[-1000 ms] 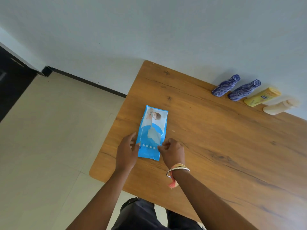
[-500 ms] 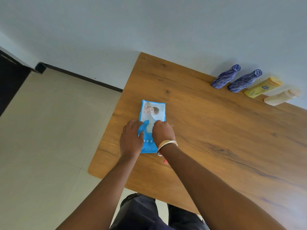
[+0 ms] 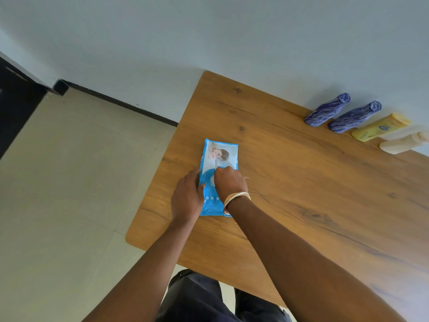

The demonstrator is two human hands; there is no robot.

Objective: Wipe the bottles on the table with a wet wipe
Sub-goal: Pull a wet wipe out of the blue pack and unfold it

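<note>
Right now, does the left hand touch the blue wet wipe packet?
Touching. The head view shows the left hand pressed against the side edge of the blue wet wipe packet.

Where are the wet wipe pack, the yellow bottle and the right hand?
wet wipe pack (image 3: 220, 154): head view, on its printed upper panel.
yellow bottle (image 3: 380, 127): head view, on the middle of its body.
right hand (image 3: 229, 182): head view, on the back of the hand.
</note>
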